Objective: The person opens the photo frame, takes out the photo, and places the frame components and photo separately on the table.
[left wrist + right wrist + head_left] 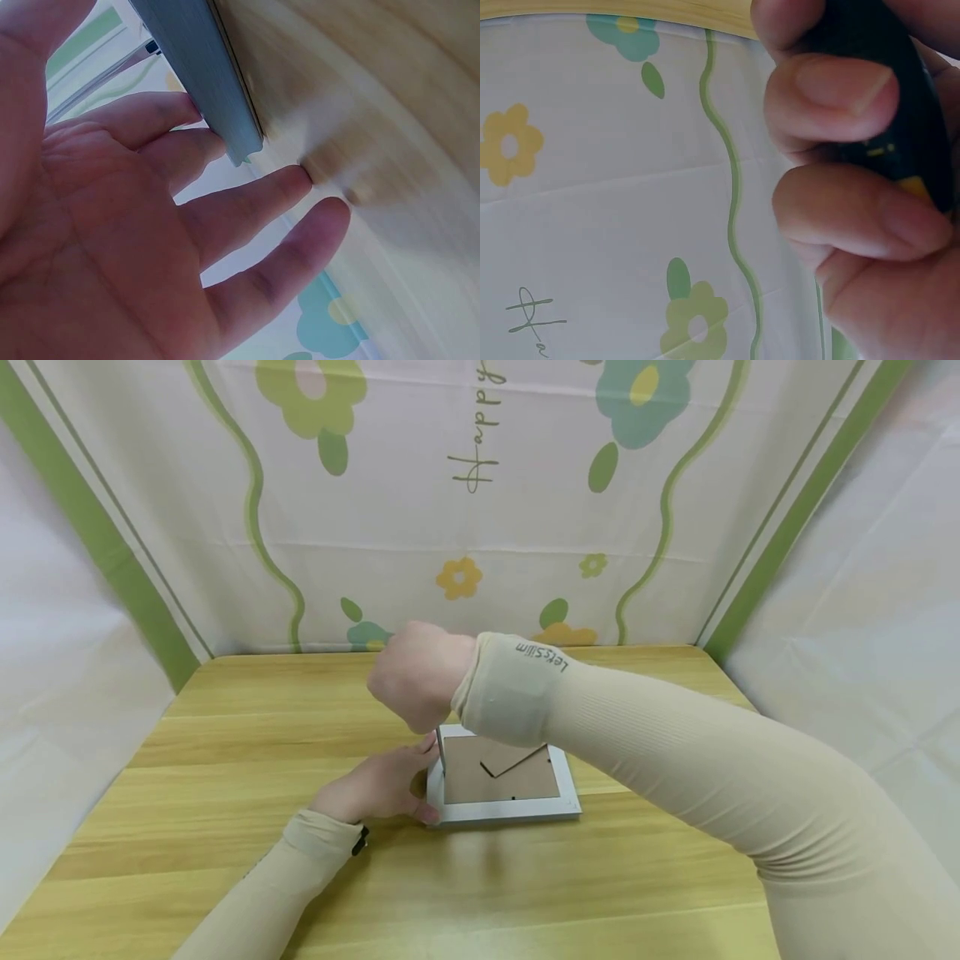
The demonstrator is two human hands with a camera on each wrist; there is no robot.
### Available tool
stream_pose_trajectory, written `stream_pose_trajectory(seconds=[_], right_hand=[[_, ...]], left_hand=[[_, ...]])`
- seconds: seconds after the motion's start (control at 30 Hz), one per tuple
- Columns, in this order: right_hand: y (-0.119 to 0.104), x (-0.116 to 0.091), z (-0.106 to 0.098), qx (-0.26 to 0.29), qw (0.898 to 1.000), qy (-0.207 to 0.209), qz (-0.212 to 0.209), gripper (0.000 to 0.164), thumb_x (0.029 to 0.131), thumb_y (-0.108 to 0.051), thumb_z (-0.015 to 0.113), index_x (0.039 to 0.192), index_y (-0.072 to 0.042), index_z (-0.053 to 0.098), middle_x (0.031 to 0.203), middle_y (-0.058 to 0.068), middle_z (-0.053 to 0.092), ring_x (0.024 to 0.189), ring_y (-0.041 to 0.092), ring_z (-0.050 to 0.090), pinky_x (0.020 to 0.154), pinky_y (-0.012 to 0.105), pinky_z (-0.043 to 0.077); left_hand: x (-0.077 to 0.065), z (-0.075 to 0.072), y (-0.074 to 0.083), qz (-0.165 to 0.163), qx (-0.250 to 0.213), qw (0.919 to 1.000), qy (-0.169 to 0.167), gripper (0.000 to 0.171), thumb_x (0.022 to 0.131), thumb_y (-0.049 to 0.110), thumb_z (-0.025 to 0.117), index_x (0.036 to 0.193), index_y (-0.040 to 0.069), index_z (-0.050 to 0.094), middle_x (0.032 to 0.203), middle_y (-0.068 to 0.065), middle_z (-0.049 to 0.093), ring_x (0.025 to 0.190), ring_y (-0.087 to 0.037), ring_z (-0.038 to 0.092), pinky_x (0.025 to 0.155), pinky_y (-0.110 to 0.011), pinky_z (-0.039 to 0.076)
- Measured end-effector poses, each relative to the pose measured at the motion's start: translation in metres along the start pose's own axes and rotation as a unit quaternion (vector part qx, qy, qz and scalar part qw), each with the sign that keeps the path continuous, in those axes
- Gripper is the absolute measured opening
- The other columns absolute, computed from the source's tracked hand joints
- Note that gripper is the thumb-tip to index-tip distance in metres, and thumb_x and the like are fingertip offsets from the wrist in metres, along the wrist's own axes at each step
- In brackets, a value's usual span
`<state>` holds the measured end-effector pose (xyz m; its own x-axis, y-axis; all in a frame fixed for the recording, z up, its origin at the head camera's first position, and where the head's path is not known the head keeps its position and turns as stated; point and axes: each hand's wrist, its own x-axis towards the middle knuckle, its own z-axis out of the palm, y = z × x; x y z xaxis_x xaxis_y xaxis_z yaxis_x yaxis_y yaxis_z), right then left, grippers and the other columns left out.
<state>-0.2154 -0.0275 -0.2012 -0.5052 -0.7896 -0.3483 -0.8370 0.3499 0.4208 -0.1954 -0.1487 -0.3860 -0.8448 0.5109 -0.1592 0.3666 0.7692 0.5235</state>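
A white picture frame [510, 811] lies back side up on the wooden table, its brown backing board [468, 781] showing. At its left end is my left hand [382, 783], thumb at the near corner and fingers towards the far one, holding the frame. The left wrist view shows two fingertips [214, 142] against the frame's side edge, the other two fingers reaching past it. Above the frame, my right hand [420, 677] grips a screwdriver by its dark handle [889, 120]. The thin metal shaft [441, 752] points down to the inner left edge of the frame.
The backing has a slanted cut line with a black strip [487, 769] and small black tabs [549, 761] along its edges. A flowered white cloth [525, 527] hangs behind the table [225, 760]. My right sleeve [660, 735] covers the frame's far right part.
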Motion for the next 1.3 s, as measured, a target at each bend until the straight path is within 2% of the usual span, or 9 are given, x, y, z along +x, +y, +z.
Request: stream_pose_trajectory(seconds=[0.2, 0.4, 0.6, 0.67, 0.9, 1.17, 1.3], right_hand=[[0.006, -0.011, 0.005, 0.004, 1.000, -0.007, 0.007, 0.018, 0.085, -0.008, 0.055, 0.072, -0.020, 0.050, 0.065, -0.008, 0.035, 0.057, 0.009, 0.028, 0.050, 0.024, 0.028], [0.019, -0.027, 0.015, 0.024, 0.999, -0.021, 0.017, 0.010, 0.086, -0.008, 0.060, 0.084, -0.018, 0.061, 0.072, -0.006, 0.046, 0.062, 0.010, 0.035, 0.050, 0.024, 0.033], [0.029, -0.036, 0.024, 0.055, 0.998, -0.031, 0.028, 0.015, 0.083, -0.001, 0.058, 0.082, -0.016, 0.058, 0.068, -0.005, 0.040, 0.061, 0.011, 0.032, 0.048, 0.025, 0.029], [0.030, -0.037, 0.025, 0.059, 0.997, -0.030, 0.029, 0.016, 0.083, -0.001, 0.058, 0.081, -0.016, 0.056, 0.067, -0.005, 0.036, 0.060, 0.011, 0.030, 0.048, 0.025, 0.027], [0.020, -0.028, 0.017, 0.025, 0.999, -0.014, 0.019, 0.013, 0.086, -0.010, 0.062, 0.080, -0.019, 0.055, 0.068, -0.007, 0.039, 0.059, 0.010, 0.030, 0.048, 0.025, 0.027], [0.006, -0.016, 0.007, -0.001, 1.000, -0.004, 0.012, 0.019, 0.088, -0.010, 0.056, 0.073, -0.020, 0.051, 0.067, -0.007, 0.035, 0.059, 0.010, 0.027, 0.052, 0.026, 0.028], [0.005, -0.014, 0.005, -0.007, 1.000, -0.006, 0.010, 0.017, 0.089, -0.010, 0.056, 0.075, -0.020, 0.052, 0.067, -0.007, 0.036, 0.059, 0.009, 0.027, 0.052, 0.025, 0.029]], left_hand=[[-0.003, 0.001, 0.004, -0.014, -0.001, 0.9999, -0.003, 0.104, 0.076, 0.036, 0.086, 0.155, 0.004, 0.027, 0.162, -0.011, 0.021, 0.144, -0.028, 0.030, 0.113, -0.044, 0.032], [-0.002, -0.001, 0.005, 0.006, 0.014, 0.9999, -0.003, 0.101, 0.076, 0.036, 0.086, 0.152, -0.001, 0.031, 0.160, -0.019, 0.021, 0.143, -0.034, 0.032, 0.113, -0.047, 0.032], [-0.001, -0.001, 0.004, 0.015, 0.025, 0.9996, -0.006, 0.103, 0.075, 0.040, 0.084, 0.152, -0.003, 0.031, 0.160, -0.020, 0.020, 0.143, -0.037, 0.030, 0.113, -0.049, 0.030], [-0.001, -0.001, 0.004, 0.013, 0.025, 0.9996, -0.007, 0.103, 0.075, 0.041, 0.084, 0.153, -0.002, 0.031, 0.160, -0.020, 0.019, 0.143, -0.037, 0.030, 0.113, -0.049, 0.030], [0.000, 0.000, 0.003, 0.007, 0.020, 0.9998, -0.005, 0.103, 0.075, 0.041, 0.084, 0.153, 0.000, 0.031, 0.160, -0.019, 0.020, 0.142, -0.036, 0.031, 0.112, -0.048, 0.032], [-0.002, 0.000, 0.002, 0.008, -0.014, 0.9999, 0.003, 0.103, 0.075, 0.037, 0.086, 0.154, 0.001, 0.029, 0.161, -0.014, 0.022, 0.144, -0.031, 0.030, 0.113, -0.046, 0.031], [-0.003, 0.000, 0.002, 0.005, -0.014, 0.9999, 0.004, 0.104, 0.075, 0.037, 0.086, 0.154, 0.002, 0.028, 0.161, -0.013, 0.022, 0.143, -0.031, 0.031, 0.113, -0.046, 0.032]])
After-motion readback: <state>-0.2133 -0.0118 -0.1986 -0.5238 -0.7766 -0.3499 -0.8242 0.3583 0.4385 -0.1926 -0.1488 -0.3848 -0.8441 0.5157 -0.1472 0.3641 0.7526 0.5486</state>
